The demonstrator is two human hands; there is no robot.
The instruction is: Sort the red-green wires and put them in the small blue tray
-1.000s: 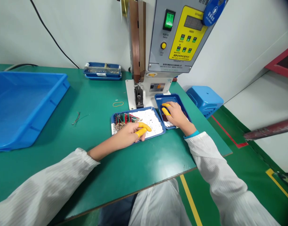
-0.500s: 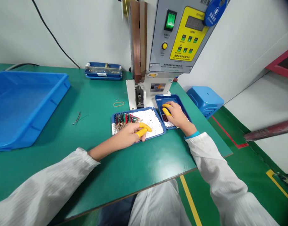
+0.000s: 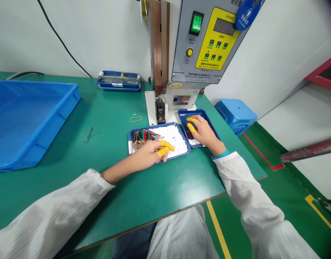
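Observation:
My left hand [image 3: 151, 154], with yellow finger covers, is over the front of a blue tray [image 3: 189, 149]. Its thumb and forefinger are pressed together; whatever is between them is too small to make out. That tray holds small white pieces [image 3: 174, 139] and a bundle of red, green and black wires [image 3: 145, 135] with metal ends. Over the smaller blue tray [image 3: 202, 112] on the right, my right hand [image 3: 201, 130] has its covered thumb and forefinger apart. Some dark and red wires [image 3: 190, 136] with white ends lie below its fingers.
A press machine [image 3: 161, 111] with a control box stands behind the trays. At the left is a large blue bin [image 3: 46, 135]. A loose wire [image 3: 89, 135], a rubber band [image 3: 136, 118] and stacked small trays [image 3: 119, 85] lie on the green table [image 3: 113, 208]. A blue stool [image 3: 235, 111] stands right.

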